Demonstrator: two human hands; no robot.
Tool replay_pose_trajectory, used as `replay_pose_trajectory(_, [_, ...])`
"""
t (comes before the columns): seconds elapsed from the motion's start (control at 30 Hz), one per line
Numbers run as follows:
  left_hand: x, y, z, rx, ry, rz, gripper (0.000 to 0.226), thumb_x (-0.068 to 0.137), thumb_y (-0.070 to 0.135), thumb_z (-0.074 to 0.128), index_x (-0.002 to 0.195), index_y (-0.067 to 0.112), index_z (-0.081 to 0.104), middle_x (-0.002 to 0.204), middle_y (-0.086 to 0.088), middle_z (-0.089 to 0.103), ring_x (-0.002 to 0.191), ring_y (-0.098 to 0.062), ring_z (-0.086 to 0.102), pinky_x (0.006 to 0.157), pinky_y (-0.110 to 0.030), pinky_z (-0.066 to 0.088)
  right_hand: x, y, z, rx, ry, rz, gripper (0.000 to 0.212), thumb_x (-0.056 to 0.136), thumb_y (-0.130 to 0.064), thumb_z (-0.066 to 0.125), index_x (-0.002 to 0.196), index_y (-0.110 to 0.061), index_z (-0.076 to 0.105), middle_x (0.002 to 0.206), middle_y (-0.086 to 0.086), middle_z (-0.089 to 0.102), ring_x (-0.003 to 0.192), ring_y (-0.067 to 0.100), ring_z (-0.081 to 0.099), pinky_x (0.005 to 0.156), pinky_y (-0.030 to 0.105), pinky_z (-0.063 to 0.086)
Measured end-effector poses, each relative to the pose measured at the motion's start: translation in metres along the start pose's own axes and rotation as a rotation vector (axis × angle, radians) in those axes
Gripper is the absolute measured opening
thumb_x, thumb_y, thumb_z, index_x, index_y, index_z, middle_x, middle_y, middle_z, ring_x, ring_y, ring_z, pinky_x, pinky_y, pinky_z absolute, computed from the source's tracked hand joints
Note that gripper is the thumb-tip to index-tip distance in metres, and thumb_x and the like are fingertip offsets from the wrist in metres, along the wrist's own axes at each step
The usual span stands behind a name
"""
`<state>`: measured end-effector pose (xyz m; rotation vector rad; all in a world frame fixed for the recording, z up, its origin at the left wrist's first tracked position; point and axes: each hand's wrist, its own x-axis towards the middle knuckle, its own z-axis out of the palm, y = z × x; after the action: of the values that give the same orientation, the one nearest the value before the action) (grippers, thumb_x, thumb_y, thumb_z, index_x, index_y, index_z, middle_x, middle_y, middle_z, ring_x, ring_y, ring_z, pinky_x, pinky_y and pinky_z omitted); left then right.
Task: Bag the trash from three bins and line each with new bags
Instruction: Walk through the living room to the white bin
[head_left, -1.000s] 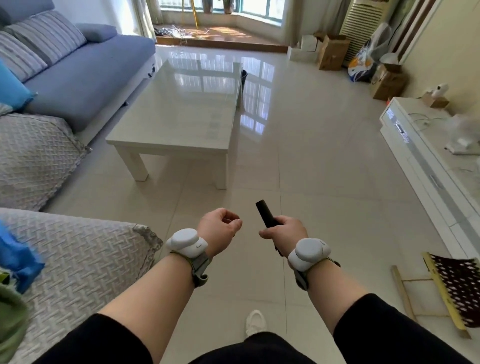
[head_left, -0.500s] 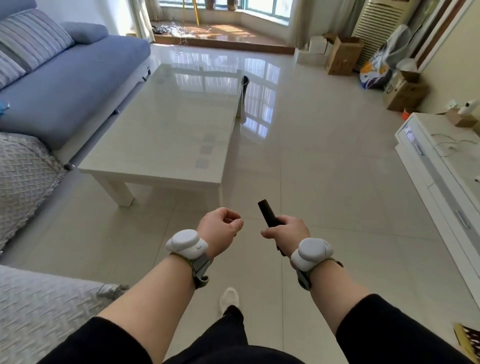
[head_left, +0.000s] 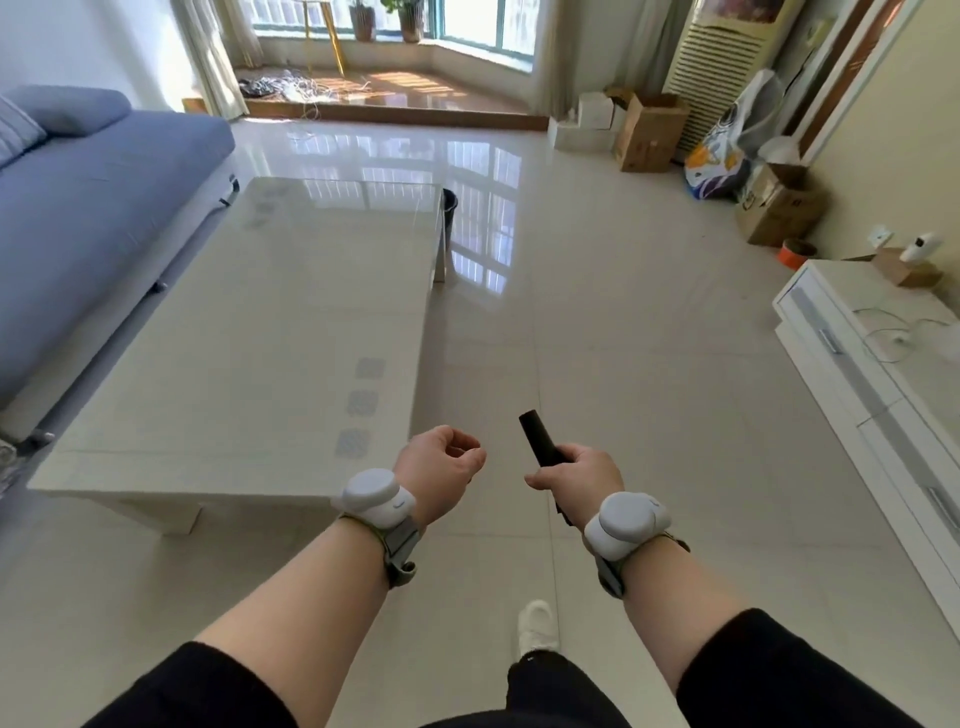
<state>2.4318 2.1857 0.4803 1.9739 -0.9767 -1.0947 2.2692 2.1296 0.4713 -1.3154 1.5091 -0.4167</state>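
My right hand (head_left: 582, 475) grips a black roll of trash bags (head_left: 535, 434), which sticks up and away from the fist. My left hand (head_left: 441, 467) is held up beside it with its fingers curled and nothing in it. Both hands hover over the tiled floor, just off the near right corner of the coffee table. A small dark bin (head_left: 450, 205) stands on the floor behind the table's far right corner, mostly hidden by the tabletop.
The white coffee table (head_left: 234, 338) fills the left centre, with the blue sofa (head_left: 78, 218) beyond it. A white TV cabinet (head_left: 883, 374) runs along the right wall. Cardboard boxes (head_left: 649, 135) and a bag stand at the back right. Open tiled floor lies between table and cabinet.
I have walked forward along the table's right side; the grey covered seat at the left has left view. Both hands keep their pose, the right still holding the roll.
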Motion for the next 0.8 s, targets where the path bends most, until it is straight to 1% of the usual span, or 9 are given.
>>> replay_pose_trajectory(0.03, [0.008,0.003,-0.001,0.002,0.003,0.007,0.012,0.089,0.026,0.063,0.098,0.019,0.067,0.095,-0.004,0.072,0.088,-0.020,0.068,0.078,-0.032,0.054,0.008,-0.003,0.000,-0.009,0.001,-0.007,0.035,0.073,-0.010,0.073,0.108,-0.013,0.068,0.060,-0.004,0.052,0.054,0.015,0.046,0.055,0.027,0.036])
replay_pose_trajectory(0.13, [0.068,0.029,0.009,0.004,0.026,0.007,0.007,0.088,0.026,0.063,0.092,0.022,0.066,0.094,-0.004,0.071,0.089,-0.021,0.068,0.082,-0.036,0.057,0.069,-0.026,-0.017,-0.027,-0.016,-0.023,0.037,0.073,-0.010,0.073,0.109,-0.014,0.068,0.062,-0.003,0.053,0.056,0.016,0.047,0.059,0.029,0.038])
replay_pose_trajectory(0.27, [0.148,0.078,0.017,-0.015,0.068,-0.010,0.009,0.088,0.027,0.063,0.094,0.022,0.067,0.093,-0.001,0.071,0.087,-0.018,0.069,0.084,-0.039,0.056,0.156,-0.071,-0.050,-0.077,-0.054,-0.040,0.036,0.074,-0.011,0.072,0.110,-0.015,0.067,0.062,-0.004,0.054,0.054,0.014,0.047,0.054,0.026,0.036])
replay_pose_trajectory(0.37, [0.203,0.109,0.021,-0.040,0.084,-0.021,0.012,0.089,0.028,0.062,0.097,0.020,0.067,0.094,-0.001,0.071,0.087,-0.017,0.068,0.081,-0.036,0.057,0.216,-0.102,-0.067,-0.099,-0.071,-0.048,0.034,0.075,-0.011,0.072,0.108,-0.016,0.067,0.064,-0.002,0.055,0.056,0.015,0.048,0.056,0.028,0.038])
replay_pose_trajectory(0.47, [0.251,0.133,0.018,-0.046,0.097,-0.045,0.014,0.090,0.027,0.062,0.099,0.018,0.067,0.094,-0.002,0.071,0.088,-0.018,0.068,0.078,-0.033,0.056,0.267,-0.129,-0.073,-0.097,-0.101,-0.040,0.031,0.074,-0.011,0.072,0.105,-0.016,0.067,0.063,-0.002,0.055,0.055,0.016,0.048,0.056,0.029,0.038])
replay_pose_trajectory(0.57, [0.287,0.145,0.015,-0.048,0.100,-0.050,0.013,0.090,0.027,0.062,0.099,0.019,0.067,0.095,-0.002,0.071,0.088,-0.018,0.068,0.077,-0.033,0.057,0.300,-0.145,-0.073,-0.097,-0.118,-0.047,0.030,0.075,-0.011,0.072,0.104,-0.016,0.067,0.065,-0.001,0.056,0.057,0.017,0.048,0.056,0.029,0.039])
replay_pose_trajectory(0.77, [0.421,0.192,-0.003,-0.049,0.082,-0.020,0.015,0.090,0.025,0.062,0.101,0.016,0.067,0.096,-0.004,0.071,0.089,-0.020,0.068,0.075,-0.029,0.055,0.423,-0.210,-0.071,-0.089,-0.080,-0.035,0.029,0.075,-0.011,0.072,0.103,-0.015,0.067,0.064,-0.002,0.054,0.056,0.017,0.047,0.058,0.029,0.038])
replay_pose_trajectory(0.8, [0.460,0.207,-0.012,-0.045,0.075,-0.021,0.015,0.090,0.025,0.062,0.101,0.016,0.067,0.096,-0.004,0.071,0.089,-0.020,0.068,0.075,-0.029,0.054,0.457,-0.231,-0.070,-0.085,-0.071,-0.028,0.030,0.074,-0.011,0.072,0.104,-0.015,0.067,0.063,-0.002,0.053,0.056,0.017,0.047,0.057,0.029,0.038])
